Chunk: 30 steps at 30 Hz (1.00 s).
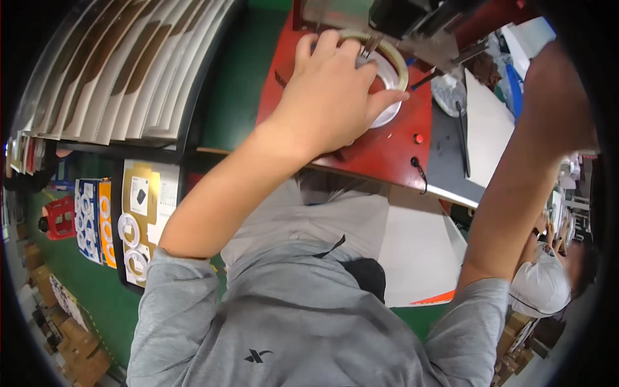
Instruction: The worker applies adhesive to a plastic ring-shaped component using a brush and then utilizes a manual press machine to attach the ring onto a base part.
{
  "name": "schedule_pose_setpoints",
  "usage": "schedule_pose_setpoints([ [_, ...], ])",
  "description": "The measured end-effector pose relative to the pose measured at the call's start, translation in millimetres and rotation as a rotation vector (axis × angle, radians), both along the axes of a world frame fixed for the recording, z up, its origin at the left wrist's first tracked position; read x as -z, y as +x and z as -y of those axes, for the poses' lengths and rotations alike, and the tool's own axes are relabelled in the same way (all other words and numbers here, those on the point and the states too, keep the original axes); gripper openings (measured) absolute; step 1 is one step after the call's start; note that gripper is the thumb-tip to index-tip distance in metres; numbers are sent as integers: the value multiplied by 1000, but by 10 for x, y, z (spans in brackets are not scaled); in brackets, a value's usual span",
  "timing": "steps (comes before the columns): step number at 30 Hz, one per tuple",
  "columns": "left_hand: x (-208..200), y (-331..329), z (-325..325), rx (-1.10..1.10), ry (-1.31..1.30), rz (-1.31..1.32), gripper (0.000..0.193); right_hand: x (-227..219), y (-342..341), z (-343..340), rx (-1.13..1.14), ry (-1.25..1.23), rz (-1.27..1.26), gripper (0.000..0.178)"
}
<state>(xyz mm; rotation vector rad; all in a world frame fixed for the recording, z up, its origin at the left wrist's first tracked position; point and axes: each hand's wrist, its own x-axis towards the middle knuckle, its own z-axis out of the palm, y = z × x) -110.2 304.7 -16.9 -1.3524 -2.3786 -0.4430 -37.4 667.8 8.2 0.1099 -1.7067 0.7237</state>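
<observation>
My left hand (332,93) reaches over a red machine base (387,151), palm down with its fingers spread and bent. Beneath it lies a pale yellow ring (394,55) with a white round piece (390,116) inside. The thumb stretches across the ring's right side, and the fingertips at the far side are partly hidden. Close to the fingers is a small metal part (366,55) of the machine. My right hand (562,90) is raised at the far right, near the dark rim of the picture. It is blurred, and its fingers cannot be made out.
Dark machine parts (412,19) hang above the base. Stacked cardboard sheets (122,71) fill a rack at left; printed cards with white rings (137,245) stand below it. A white board (487,132) and plastic bags lie right. Another person (545,280) sits at far right.
</observation>
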Motion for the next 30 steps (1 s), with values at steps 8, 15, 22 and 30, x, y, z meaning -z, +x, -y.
schedule_pose_setpoints([
  [8, 116, 61, 904, 146, 552, 317, 23, -135, 1224, 2201, 144, 146, 366, 36],
  [15, 778, 75, 1149, -47, 510, 590, 59, 226, 1397, 2236, 348, 505, 1261, 60],
  [22, 775, 70, 1102, -28, 511, 591, 58, 317, 1526, 2201, 245, 350, 1293, 67],
  [30, 184, 314, 1104, 156, 635, 303, 74, 77, 1211, 2650, -421, -325, 740, 71],
])
